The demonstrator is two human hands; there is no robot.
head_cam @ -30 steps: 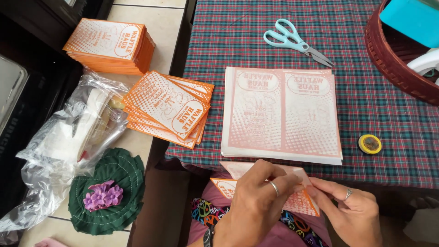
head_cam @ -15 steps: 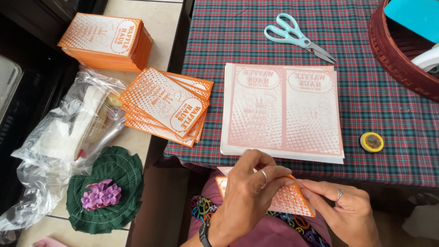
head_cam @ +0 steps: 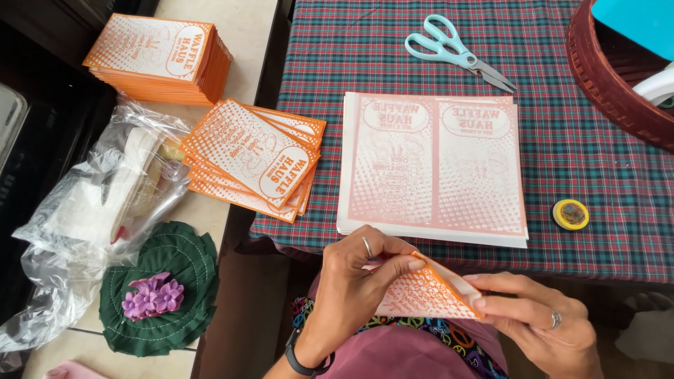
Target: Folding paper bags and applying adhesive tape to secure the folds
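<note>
Both of my hands hold one orange-and-white printed paper sleeve [head_cam: 428, 293] over my lap, below the table's near edge. My left hand [head_cam: 358, 281] pinches its upper left side with thumb and fingers, a ring on one finger. My right hand [head_cam: 540, 319] grips its lower right corner. Just beyond my hands a stack of flat unfolded printed sheets [head_cam: 435, 165] lies face down on the plaid tablecloth [head_cam: 583, 161].
A fanned pile of finished orange sleeves [head_cam: 256, 158] overlaps the table's left edge. A taller orange stack [head_cam: 165, 56] sits on the side counter by a clear plastic bag [head_cam: 91, 210] and a green doily with purple flower [head_cam: 158, 295]. Scissors [head_cam: 456, 52], tape roll [head_cam: 570, 214], red basket [head_cam: 611, 77].
The sleeve has been turned and folded in my hands so its orange printed face now shows; my left fingers have shifted onto its top edge. Everything on the table stays put.
</note>
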